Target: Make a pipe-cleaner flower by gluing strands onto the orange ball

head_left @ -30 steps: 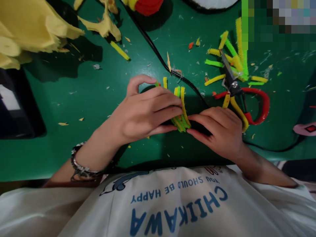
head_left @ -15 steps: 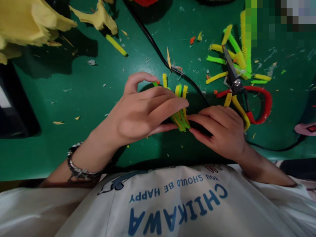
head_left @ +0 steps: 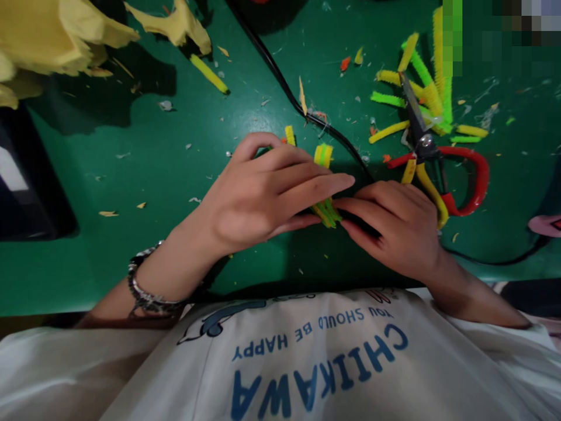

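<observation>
Near the middle of the green table, my left hand [head_left: 263, 196] grips a small bundle of yellow and green fuzzy strips [head_left: 325, 156]. Its fingers lie across the bundle and hide the middle of it. The strips lie side by side, and their lower ends stick out below my fingers. My right hand [head_left: 390, 225] is at the right side of the bundle, thumb and forefinger pinched at its lower end. Another short yellow strip [head_left: 290, 135] shows just beyond my left fingers.
Scissors with red handles [head_left: 471, 175] lie at the right beside loose yellow and green strips [head_left: 432, 99]. A black cable [head_left: 274, 67] crosses the green table [head_left: 109, 257]. Crumpled yellow material [head_left: 65, 35] is at the upper left, above a dark object [head_left: 39, 187]. Scraps are scattered about.
The upper ends of the strips, spread apart before, now sit close together. My left forefinger reaches further right over the bundle. The whole view has shifted slightly.
</observation>
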### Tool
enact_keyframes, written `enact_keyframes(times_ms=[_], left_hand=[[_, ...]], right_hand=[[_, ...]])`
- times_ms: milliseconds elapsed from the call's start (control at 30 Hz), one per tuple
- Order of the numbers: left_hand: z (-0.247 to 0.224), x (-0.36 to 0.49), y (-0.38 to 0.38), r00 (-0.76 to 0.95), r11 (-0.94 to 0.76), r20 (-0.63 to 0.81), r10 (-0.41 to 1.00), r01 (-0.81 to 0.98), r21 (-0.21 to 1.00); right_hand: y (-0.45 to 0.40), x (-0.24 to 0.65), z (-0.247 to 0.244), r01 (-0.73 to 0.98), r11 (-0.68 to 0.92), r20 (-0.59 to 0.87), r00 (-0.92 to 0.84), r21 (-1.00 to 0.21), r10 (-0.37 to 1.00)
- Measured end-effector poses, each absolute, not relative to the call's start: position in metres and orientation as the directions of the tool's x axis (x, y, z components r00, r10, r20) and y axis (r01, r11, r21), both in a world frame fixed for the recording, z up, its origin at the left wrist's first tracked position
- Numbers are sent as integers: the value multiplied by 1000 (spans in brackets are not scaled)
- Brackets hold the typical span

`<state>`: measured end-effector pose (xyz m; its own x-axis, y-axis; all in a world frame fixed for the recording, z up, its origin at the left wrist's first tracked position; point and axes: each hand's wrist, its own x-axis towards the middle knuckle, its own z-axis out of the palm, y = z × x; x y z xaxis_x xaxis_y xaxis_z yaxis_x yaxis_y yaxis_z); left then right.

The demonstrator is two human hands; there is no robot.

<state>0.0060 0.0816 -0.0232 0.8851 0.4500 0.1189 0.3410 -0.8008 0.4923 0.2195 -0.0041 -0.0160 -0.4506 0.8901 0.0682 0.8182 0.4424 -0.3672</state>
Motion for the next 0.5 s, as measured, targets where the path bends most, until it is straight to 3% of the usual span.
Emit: enact_keyframes(times_ms=[167,300,400,500], left_hand=[[-24,4,79,867,-793,136,479,362,489],[-24,5,77,861,-774,124,493,369,514],[-23,7,77,865,-804,139,483,374,463],[-23,8,77,876,-853,202,438,335,400]], right_hand=[[-5,220,-17,806,426,106,-422,-410,900],[-7,221,-19,765,545,248,-486,-344,838],[-7,221,-19,725,628,299,-555,-283,776],[-7,219,-19,748,613,312,-537,-252,784]])
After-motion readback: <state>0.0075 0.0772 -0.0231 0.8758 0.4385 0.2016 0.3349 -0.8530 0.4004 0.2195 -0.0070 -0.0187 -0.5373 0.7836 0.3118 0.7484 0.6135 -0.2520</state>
